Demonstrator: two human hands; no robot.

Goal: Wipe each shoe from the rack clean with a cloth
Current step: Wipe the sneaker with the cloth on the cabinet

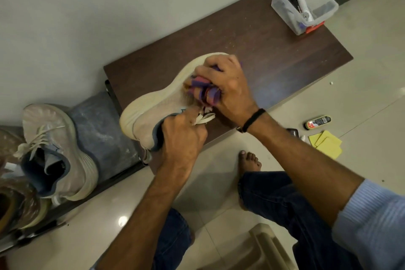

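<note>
**A:** Which hand is closer in?

**B:** The left hand (184,136). Its fingers are curled tight round the collar of the shoe (157,107), right by the laces, steadying it on the brown bench top (274,50).

**A:** How does the shoe lie?

**B:** Heel toward the person, toe pointing away toward the wall. It is tipped so the pale sole faces left.

**A:** And the cloth?

**B:** Farther out, over the front of the shoe. The right hand (228,87) has its fingers bunched round a purple and pink cloth (206,91), pressing it onto the upper.

**A:** So what does the next stroke turn on?

**B:** I'd judge it runs along the shoe's length. The toe lies just beyond the right fingers, and the heel lies back toward the left hand.

**A:** Anything beyond?

**B:** A second shoe (59,149) sits on the rack (100,129), well apart to the left. A clear tub (282,6) stands at the bench's far end.
</note>
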